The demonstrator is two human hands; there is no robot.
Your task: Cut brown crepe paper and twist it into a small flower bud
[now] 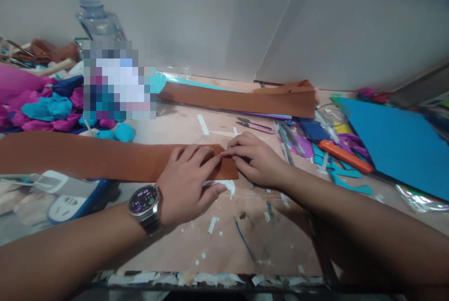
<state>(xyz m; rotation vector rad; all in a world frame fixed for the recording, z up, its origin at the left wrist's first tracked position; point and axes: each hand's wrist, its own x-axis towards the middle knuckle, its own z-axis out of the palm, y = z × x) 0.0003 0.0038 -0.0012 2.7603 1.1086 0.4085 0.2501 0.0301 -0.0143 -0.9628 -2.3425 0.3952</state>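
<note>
strip of brown material [84, 158], one, long and flat; lies crosswise on the work table [245, 240], its right end beneath both hands.

left hand [187, 177], one: palm down, fingers spread and lightly bent over the strip near that end, thumb apart at the lower edge; grips nothing.

wristwatch [143, 200], one, with lit face and metal band; worn on the left wrist.

right hand [254, 158], one: fingertips drawn together at the strip's end, close by the left forefinger; whether they pinch the material cannot be told.

snips [257, 126], one pair, pink-handled; beyond the right hand.

second brown piece [238, 99], one; farther back, near the wall.

cutter [345, 156], one, orange; right of the right hand.

blue sheet [396, 144], one; far right.

crumpled pieces [47, 106], magenta and blue, several; heaped at left.

bottle [100, 22], one, clear with white cap; behind, partly masked by pixelation.
</note>
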